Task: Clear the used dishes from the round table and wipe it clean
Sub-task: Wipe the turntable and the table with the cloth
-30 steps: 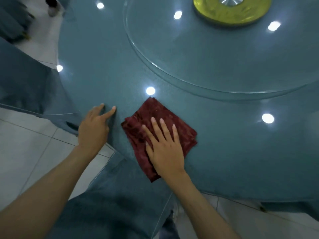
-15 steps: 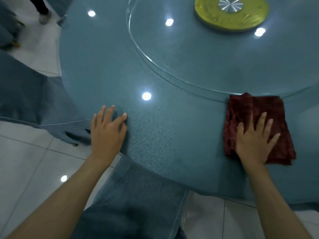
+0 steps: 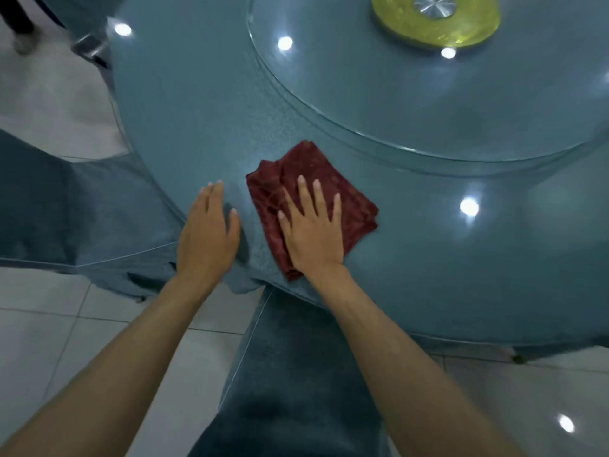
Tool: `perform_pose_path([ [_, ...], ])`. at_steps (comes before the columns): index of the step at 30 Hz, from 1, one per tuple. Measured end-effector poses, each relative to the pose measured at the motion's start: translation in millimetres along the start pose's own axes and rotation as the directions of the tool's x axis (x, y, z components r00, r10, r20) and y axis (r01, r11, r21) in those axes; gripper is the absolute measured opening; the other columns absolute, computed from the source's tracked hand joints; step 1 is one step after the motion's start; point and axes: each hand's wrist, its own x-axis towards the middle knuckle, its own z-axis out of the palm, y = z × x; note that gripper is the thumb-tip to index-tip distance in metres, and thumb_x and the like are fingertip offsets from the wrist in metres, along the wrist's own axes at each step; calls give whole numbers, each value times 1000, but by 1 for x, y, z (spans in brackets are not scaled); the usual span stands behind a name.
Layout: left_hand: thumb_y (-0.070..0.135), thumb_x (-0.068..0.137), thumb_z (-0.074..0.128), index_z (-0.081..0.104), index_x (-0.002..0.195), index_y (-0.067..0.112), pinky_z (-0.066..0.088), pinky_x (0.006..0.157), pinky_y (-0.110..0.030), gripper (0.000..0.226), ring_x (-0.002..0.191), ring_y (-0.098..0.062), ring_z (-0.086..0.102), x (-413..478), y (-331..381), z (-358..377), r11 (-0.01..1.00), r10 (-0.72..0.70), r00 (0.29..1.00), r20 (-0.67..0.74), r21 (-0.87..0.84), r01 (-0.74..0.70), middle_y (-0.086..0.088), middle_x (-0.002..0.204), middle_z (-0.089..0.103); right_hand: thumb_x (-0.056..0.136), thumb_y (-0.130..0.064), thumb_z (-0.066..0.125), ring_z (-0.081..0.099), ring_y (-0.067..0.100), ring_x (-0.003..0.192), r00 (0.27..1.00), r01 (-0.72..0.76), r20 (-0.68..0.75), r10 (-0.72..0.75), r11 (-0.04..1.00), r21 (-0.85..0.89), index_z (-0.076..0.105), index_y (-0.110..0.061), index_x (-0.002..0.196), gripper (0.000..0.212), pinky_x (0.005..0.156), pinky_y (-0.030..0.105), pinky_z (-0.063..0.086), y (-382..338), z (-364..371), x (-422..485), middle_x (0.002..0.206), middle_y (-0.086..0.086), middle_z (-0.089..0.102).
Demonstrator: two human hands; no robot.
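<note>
A folded dark red cloth (image 3: 346,192) lies on the round teal table (image 3: 184,110), near its front edge. My right hand (image 3: 313,225) presses flat on the cloth with straight, spread fingers. My left hand (image 3: 207,232) rests flat on the bare tabletop just left of the cloth, at the table's edge. A glass turntable (image 3: 428,103) covers the middle of the table, with a yellow disc and metal hub (image 3: 435,18) at its centre. No dishes are in view on the table.
Blue-covered chairs stand against the table at the left (image 3: 49,199) and directly below me (image 3: 296,374). White floor tiles (image 3: 66,341) lie around them. Someone's foot (image 3: 23,37) shows at the top left. Ceiling lights reflect on the table.
My right hand has swept the cloth from the right side of the table back to the left, close to my left hand. The left hand stays on the table's edge.
</note>
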Motion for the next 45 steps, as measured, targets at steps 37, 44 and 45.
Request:
perform_pose_path([
  [37,-16,87,52,57,140,5,55,89,-59,58,118,-45,63,64,-78,-47,886,250,926,283,319,-337,-19,146,56,107,-47,25,26,34,154,748,-660,-147,647,749,-57,39,-22,158,58,118,67,20,107,-35,-159,169,9,26],
  [44,-6,86,52,55,144,16,53,98,-50,62,128,-34,59,74,-127,-76,881,455,820,346,-42,-471,-8,149,55,109,-47,25,23,29,156,829,-554,-152,538,827,-97,29,-28,162,56,122,61,20,-73,13,-69,170,4,23],
  [45,-6,89,50,51,148,22,51,103,-48,65,135,-30,55,77,-141,-86,878,467,817,339,-70,-473,-4,153,53,110,-48,24,23,28,156,850,-519,-150,504,850,-84,29,-30,161,55,123,60,19,-105,20,-51,170,3,24],
])
